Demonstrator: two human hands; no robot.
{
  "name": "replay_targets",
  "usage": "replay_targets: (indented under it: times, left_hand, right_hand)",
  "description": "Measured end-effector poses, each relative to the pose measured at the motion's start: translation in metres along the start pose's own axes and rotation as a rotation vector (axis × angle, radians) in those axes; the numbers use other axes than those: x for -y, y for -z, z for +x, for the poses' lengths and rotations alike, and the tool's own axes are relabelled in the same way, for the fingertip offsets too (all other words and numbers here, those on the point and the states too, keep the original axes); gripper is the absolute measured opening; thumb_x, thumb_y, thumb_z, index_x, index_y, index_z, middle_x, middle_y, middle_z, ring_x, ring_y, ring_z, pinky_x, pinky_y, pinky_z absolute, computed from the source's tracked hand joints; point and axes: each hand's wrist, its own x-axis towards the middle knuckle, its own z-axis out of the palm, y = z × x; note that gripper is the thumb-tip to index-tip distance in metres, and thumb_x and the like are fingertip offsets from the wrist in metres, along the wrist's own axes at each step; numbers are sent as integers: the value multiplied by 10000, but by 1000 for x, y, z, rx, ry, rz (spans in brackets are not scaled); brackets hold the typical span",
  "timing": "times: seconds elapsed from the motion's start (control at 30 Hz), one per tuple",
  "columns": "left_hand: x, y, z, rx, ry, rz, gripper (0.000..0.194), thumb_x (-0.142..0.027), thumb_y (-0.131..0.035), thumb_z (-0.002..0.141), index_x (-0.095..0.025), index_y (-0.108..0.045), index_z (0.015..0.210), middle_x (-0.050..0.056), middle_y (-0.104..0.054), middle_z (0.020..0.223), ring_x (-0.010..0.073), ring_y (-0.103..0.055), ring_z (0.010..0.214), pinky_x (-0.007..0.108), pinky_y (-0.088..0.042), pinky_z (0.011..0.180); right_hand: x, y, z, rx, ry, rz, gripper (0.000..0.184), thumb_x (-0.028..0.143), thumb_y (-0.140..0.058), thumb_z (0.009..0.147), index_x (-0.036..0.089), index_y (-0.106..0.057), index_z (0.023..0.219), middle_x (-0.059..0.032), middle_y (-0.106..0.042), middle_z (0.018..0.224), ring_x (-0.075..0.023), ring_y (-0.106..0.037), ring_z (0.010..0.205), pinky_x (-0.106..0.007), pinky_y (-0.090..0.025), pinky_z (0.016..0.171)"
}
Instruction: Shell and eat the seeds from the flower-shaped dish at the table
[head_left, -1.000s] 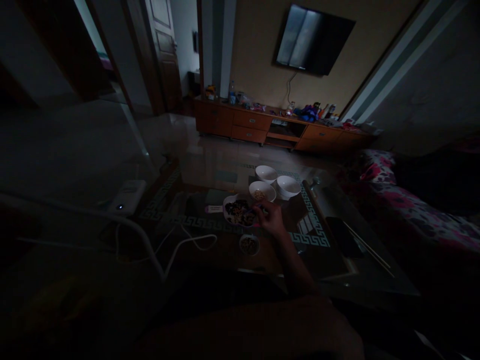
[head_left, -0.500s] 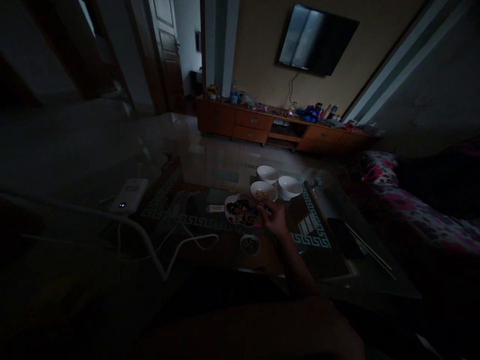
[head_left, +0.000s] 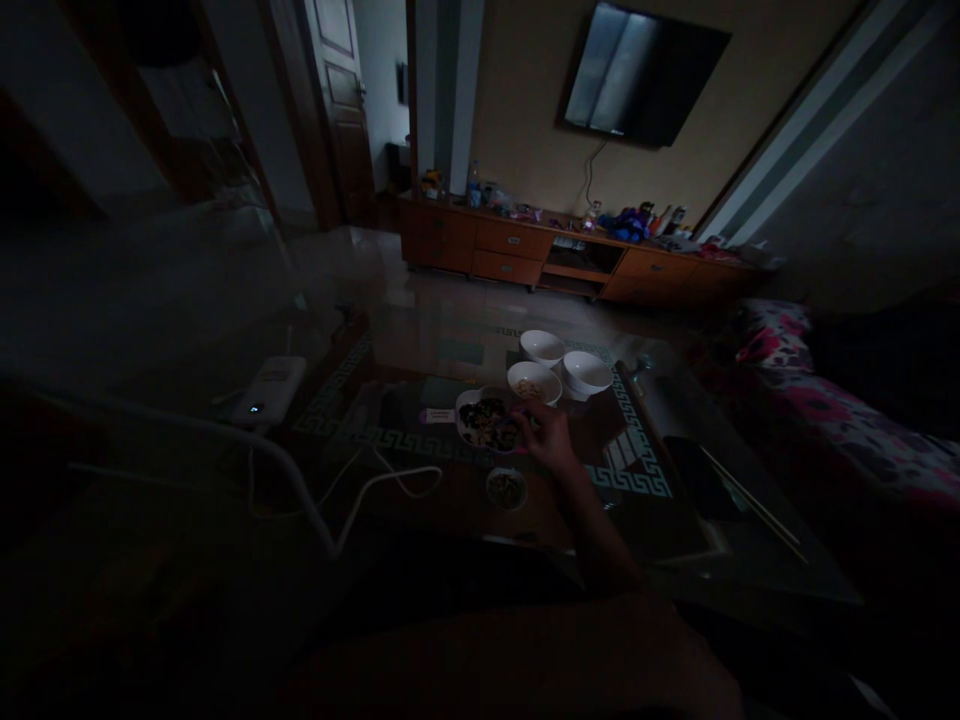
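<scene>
My right hand (head_left: 546, 438) reaches over a glass-topped low table (head_left: 420, 330) and rests at the right rim of a light plate (head_left: 466, 404) heaped with dark mixed bits. Its fingers look pinched together at the plate's edge; whatever they hold is too dark and small to name. Just beyond the hand stands a white bowl (head_left: 534, 381) with a few pale pieces inside. A small bowl (head_left: 505, 488) with brownish contents sits in front of the plate, near me. My left hand is out of view.
Two more white bowls (head_left: 541, 346) (head_left: 587, 372) stand behind. Chopsticks (head_left: 754, 502) and a dark phone (head_left: 694, 475) lie at the right. A white power bank (head_left: 268, 392) and white cables (head_left: 375, 485) lie on the left. A floral sofa (head_left: 817, 410), a wooden TV cabinet (head_left: 555, 255) and a wall TV (head_left: 641, 75) surround the table.
The camera has shifted slightly, so everything sits a little further right and lower. My right hand stays at the plate's rim with barely any movement.
</scene>
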Motion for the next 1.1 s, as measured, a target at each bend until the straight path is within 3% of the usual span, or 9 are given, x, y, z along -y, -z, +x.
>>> replay_targets:
  times: [0.07, 0.13, 0.27, 0.37, 0.5, 0.63, 0.87, 1.1]
  left_hand:
    - [-3, 8, 1, 42, 3, -13, 186, 26, -639, 867, -145, -706, 897, 48, -747, 1141, 184, -698, 1134, 304, -594, 955]
    - [-9, 15, 1, 77, 18, -11, 102, -141, -725, 921, -148, -710, 1022, 64, -727, 1171, 206, -692, 1109, 374, -605, 957]
    - [-23, 26, -4, 112, 62, 28, 361, -434, -732, 969, -166, -685, 1207, 107, -674, 1260, 238, -663, 1120, 435, -603, 951]
    - [-31, 30, -9, 129, 70, 61, 401, -463, -714, 977, -171, -670, 1249, 114, -659, 1286, 242, -655, 1127, 439, -601, 950]
    - [-33, 32, -14, 161, 62, 93, 382, -453, -719, 977, -170, -674, 1231, 107, -668, 1252, 234, -661, 1103, 430, -605, 938]
    - [-34, 32, -15, 172, 66, 105, 358, -435, -734, 969, -170, -682, 1204, 98, -677, 1217, 228, -667, 1082, 424, -607, 930]
    - [-35, 34, -16, 131, 94, 98, 392, -445, -710, 984, -179, -660, 1268, 115, -651, 1291, 240, -652, 1127, 437, -605, 947]
    - [-34, 34, -19, 80, 98, 81, 414, -452, -707, 986, -173, -651, 1287, 118, -648, 1295, 250, -649, 1144, 461, -602, 968]
  right_hand:
    - [1, -2, 0, -37, -18, -4, 269, 421, -597, 1016, 227, -750, 911, -57, -782, 845, -226, -741, 760, -316, -561, 700]
    - [-1, -2, 0, -161, -49, -4, 310, 455, -569, 1029, 218, -731, 914, -57, -773, 843, -218, -727, 754, -303, -540, 679]
    - [-8, 7, 2, -563, -192, -41, 422, 548, -489, 1058, 195, -690, 943, -64, -751, 851, -209, -696, 774, -293, -515, 707]
    - [-13, 16, 5, -686, -303, -108, 490, 608, -463, 1056, 185, -697, 971, -73, -755, 876, -211, -680, 797, -289, -494, 727]
    - [-13, 19, 6, -662, -357, -120, 534, 643, -477, 1042, 174, -727, 991, -68, -752, 851, -211, -655, 768, -284, -463, 694]
    - [-10, 14, 4, -632, -325, -47, 523, 650, -520, 1017, 173, -720, 942, -58, -735, 801, -198, -631, 707, -281, -455, 646]
    - [4, -3, 1, -157, -144, 125, 438, 584, -586, 986, 201, -726, 825, -51, -733, 736, -198, -667, 670, -289, -492, 621]
    - [10, -6, 1, -92, -117, 100, 377, 517, -597, 995, 205, -756, 856, -58, -761, 756, -209, -696, 670, -295, -493, 625]
